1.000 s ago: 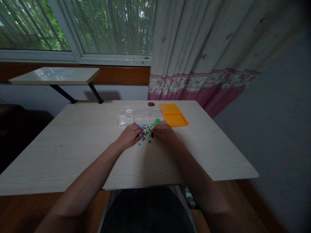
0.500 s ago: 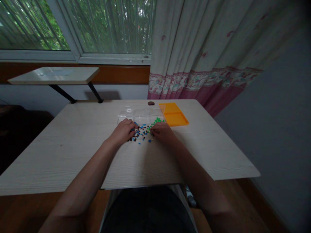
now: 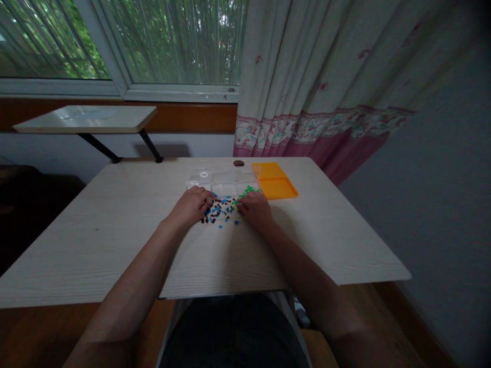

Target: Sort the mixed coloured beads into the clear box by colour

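Note:
Small blue, dark brown and green plastic pieces (image 3: 220, 209) lie scattered on the table between my hands. At their left edge, my left hand (image 3: 192, 204) has its fingers curled together over the pieces; whatever is between the fingertips is too small to make out. My right hand (image 3: 257, 207) is at the right edge, fingers bent and pinched near the brown and green pieces, their tips partly hidden. Just beyond the hands sits a clear plastic compartment box (image 3: 224, 179). A heap of green pieces (image 3: 249, 189) gathers at its right front part.
Right of the clear box, an open orange tray (image 3: 278, 186) rests on the wooden table (image 3: 115, 230). A dark oval cable hole (image 3: 238, 163) is near the back edge. A raised shelf (image 3: 88, 120) stands at the back left, and a curtain (image 3: 291, 122) hangs behind.
My left hand has drawn back slightly to the left, uncovering more brown and blue pieces. My right hand has shifted only a little, staying beside the pieces.

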Demonstrator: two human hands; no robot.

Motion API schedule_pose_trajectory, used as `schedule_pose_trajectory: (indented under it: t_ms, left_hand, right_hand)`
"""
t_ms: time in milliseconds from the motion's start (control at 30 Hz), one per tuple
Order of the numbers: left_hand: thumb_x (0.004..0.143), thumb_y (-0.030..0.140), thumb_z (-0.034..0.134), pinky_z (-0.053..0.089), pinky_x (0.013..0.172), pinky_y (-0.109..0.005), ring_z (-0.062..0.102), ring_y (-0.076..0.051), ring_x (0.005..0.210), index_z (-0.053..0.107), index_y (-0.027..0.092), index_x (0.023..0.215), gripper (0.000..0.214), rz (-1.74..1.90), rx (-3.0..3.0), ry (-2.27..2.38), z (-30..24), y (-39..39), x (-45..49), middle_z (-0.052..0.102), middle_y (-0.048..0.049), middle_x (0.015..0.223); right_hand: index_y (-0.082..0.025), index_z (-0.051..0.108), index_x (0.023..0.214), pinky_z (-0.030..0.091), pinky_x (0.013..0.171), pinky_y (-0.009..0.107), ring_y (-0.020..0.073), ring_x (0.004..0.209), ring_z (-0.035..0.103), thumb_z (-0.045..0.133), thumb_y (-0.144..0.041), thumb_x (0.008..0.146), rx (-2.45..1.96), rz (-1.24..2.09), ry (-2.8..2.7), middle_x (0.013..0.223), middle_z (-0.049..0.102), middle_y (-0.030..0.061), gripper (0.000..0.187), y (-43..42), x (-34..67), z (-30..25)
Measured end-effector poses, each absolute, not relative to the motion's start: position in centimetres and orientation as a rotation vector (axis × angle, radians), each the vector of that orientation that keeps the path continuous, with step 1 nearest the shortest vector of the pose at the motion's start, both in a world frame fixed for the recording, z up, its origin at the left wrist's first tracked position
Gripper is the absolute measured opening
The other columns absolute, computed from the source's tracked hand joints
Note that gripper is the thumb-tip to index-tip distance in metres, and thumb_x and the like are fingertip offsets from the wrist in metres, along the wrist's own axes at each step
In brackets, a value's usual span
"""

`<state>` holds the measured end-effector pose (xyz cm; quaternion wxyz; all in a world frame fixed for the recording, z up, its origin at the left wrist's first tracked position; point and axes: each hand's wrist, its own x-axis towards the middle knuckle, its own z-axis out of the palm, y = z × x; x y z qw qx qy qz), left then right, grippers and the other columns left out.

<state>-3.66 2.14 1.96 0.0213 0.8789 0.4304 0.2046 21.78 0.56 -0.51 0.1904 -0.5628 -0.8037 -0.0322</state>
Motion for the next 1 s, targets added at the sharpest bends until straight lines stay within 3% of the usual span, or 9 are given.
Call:
schedule_pose_trajectory:
  t_ms: [233,467,1000]
  left_hand:
    - [0.093,0.025,0.049,0.045,0.088,-0.039,0.057,-0.025,0.097,0.066,0.021,0.11,0.024,0.619,2.708,1.391,2.1,2.0,-3.6,0.067,-0.0078,0.097]
    - [0.093,0.026,0.051,0.044,0.089,-0.038,0.056,-0.024,0.097,0.066,0.022,0.111,0.024,0.594,2.704,1.306,1.9,1.7,-2.7,0.066,-0.0078,0.096]
    - [0.085,0.017,0.056,0.043,0.086,-0.036,0.056,-0.022,0.091,0.067,0.022,0.11,0.028,0.63,2.656,1.43,2.2,2.6,-4.2,0.065,-0.006,0.091]
  right_hand:
    - [-0.021,0.074,0.084,0.035,0.08,0.034,0.0225,0.091,0.054,0.061,-0.026,0.09,-1.557,-0.073,-2.249,0.089,0.067,0.0062,0.015,0.5,21.2,-0.5]
    - [-0.02,0.074,0.089,0.038,0.086,0.034,0.0209,0.09,0.056,0.057,-0.031,0.093,-1.47,-0.051,-1.819,0.09,0.07,0.0064,0.02,2.2,23.4,-1.5]
    - [-0.02,0.075,0.091,0.034,0.084,0.037,0.0252,0.097,0.05,0.057,-0.033,0.091,-1.782,-0.14,-1.556,0.096,0.067,0.0089,0.022,3.4,25.6,-1.6]
